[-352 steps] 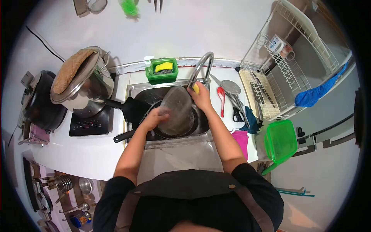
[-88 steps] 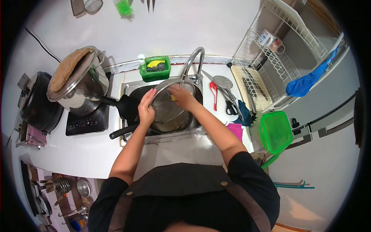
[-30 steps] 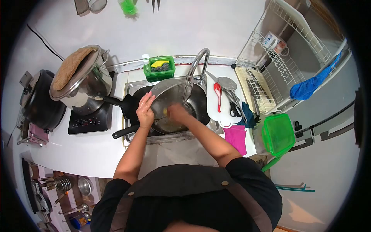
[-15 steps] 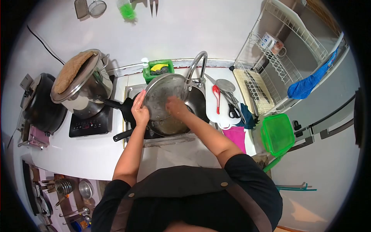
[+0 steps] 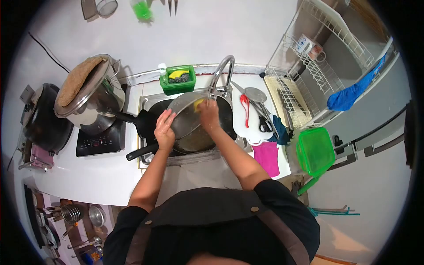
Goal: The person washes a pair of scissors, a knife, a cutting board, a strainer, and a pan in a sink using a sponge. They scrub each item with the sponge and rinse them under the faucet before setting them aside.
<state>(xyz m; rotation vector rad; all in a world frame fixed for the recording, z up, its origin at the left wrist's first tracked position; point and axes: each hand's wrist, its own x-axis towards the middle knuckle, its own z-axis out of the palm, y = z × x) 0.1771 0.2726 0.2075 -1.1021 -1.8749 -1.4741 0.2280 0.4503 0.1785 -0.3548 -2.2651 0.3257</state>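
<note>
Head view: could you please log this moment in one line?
left hand: grips steel lid | right hand: yellow sponge on lid | over sink

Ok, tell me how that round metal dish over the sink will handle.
Probably stiff: the metal dish holds its shape while tilted in the left hand. Likely slippery: the right hand presses a sponge against it.

The right hand point(image 5: 208, 115) covers most of the yellow sponge point(image 5: 199, 104); only 1 corner shows. The left hand point(image 5: 164, 130) hides part of the rim of the round steel dish point(image 5: 184, 118), and whether that is a lid or a shallow bowl cannot be told. The dish conceals much of the dark pan point(image 5: 196, 142) beneath it. At the top edge, the strainer point(image 5: 108, 6) is cut off and the green brush point(image 5: 142, 9) is blurred. The print on the mug point(image 5: 309, 46) is too small to read.
</note>
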